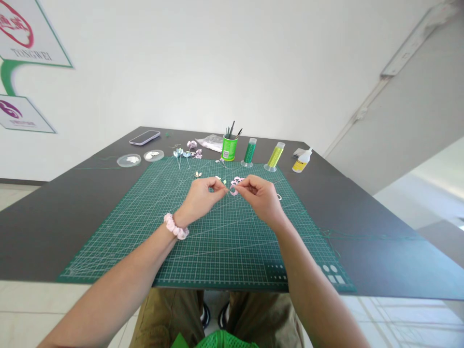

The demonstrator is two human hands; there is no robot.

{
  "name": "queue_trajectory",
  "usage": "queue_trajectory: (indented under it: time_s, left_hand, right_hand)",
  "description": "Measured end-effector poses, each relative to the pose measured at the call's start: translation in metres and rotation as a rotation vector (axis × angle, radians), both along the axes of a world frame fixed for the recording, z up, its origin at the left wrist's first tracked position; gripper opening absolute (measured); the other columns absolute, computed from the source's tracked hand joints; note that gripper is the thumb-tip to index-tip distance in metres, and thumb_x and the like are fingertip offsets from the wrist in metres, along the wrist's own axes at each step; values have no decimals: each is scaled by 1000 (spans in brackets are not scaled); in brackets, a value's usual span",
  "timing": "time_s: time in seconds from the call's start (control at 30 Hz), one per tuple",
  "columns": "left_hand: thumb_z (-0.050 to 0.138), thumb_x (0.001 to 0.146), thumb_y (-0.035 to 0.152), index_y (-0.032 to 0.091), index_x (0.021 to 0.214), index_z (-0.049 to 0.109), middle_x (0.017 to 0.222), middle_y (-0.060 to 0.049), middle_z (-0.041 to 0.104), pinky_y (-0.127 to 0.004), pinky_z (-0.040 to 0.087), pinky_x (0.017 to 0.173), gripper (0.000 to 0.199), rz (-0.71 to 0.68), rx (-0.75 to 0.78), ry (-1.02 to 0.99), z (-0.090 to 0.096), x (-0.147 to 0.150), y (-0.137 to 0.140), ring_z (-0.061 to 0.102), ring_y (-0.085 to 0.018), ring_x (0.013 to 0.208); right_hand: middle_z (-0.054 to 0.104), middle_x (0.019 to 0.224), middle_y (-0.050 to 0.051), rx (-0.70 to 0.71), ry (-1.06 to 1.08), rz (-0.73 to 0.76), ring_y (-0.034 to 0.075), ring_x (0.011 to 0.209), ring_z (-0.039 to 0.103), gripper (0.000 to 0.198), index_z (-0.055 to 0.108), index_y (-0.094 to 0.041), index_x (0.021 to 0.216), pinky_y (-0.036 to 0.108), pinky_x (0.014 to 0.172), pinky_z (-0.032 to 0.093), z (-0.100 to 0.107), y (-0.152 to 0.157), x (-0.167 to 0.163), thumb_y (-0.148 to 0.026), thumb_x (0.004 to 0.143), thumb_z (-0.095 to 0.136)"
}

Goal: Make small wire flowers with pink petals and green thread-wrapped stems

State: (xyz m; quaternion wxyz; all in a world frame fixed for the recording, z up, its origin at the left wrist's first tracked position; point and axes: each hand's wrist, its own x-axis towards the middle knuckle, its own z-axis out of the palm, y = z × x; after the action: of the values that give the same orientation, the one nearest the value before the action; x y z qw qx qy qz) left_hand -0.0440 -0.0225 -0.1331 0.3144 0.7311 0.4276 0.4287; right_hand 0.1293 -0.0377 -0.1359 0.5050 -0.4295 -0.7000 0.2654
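Over the green cutting mat (145, 232), both hands meet fingertip to fingertip. My right hand (261, 197) pinches a small pink ring-shaped petal piece (234, 191). My left hand (206, 195), with a pink scrunchie (176, 227) on its wrist, is closed in a pinch at the left side of that piece; what lies in its fingertips is too small to make out. Several pink petal pieces (237, 180) lie on the mat just behind the right fingers. A small cream flower (197, 174) sits behind the left hand.
Blue flowers on wire stems (186, 154) and purple flowers (192, 144) lie at the mat's far edge. Beyond stand a green pen can (229, 148), a green spool (249, 153), a yellow-green spool (275, 157) and a glue bottle (302, 161). Two dishes (125, 161) and a phone (145, 137) lie left.
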Motion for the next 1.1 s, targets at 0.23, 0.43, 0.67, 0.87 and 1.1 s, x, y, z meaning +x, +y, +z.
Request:
queue_trajectory:
  time_s: [0.23, 0.43, 0.67, 0.87, 1.1]
  left_hand:
    - [64, 73, 23, 18, 60, 61, 58, 3, 59, -26, 43, 61, 13, 41, -15, -154, 2, 1, -1, 49, -11, 56]
    - [66, 71, 28, 17, 61, 60, 61, 2, 59, -27, 43, 63, 16, 36, -81, -278, 1, 3, 0, 52, -12, 61]
    - [67, 68, 29, 17, 61, 59, 60, 2, 58, -28, 43, 67, 17, 28, -175, -412, 5, 5, -2, 52, -12, 61]
    - [69, 66, 27, 17, 57, 58, 57, 3, 56, -29, 43, 72, 17, -36, -257, -537, 7, 5, -1, 50, -10, 60]
    - [71, 65, 26, 17, 56, 58, 56, 4, 53, -28, 40, 70, 18, -216, -381, -559, 10, 4, -5, 48, -10, 61]
  right_hand:
    - [49, 56, -3, 62, 22, -110, 11, 52, 40, 15, 60, -18, 66, 25, 50, 32, -4, -3, -6, -26, 79, 60]
    - [45, 53, -4, 54, 58, -116, 10, 50, 38, 17, 58, -19, 65, 26, 49, 32, -5, -6, -12, -27, 80, 58]
    - [45, 53, -3, 16, 95, -109, 11, 50, 38, 16, 57, -20, 64, 26, 48, 31, -4, -10, -15, -27, 79, 58]
    - [49, 54, -3, -35, 167, -87, 10, 50, 40, 15, 59, -19, 64, 25, 47, 31, -3, -9, -17, -28, 76, 60]
    - [44, 49, -6, -181, 332, -27, 7, 43, 32, 25, 62, -18, 65, 24, 42, 23, 0, -5, -12, -40, 70, 71]
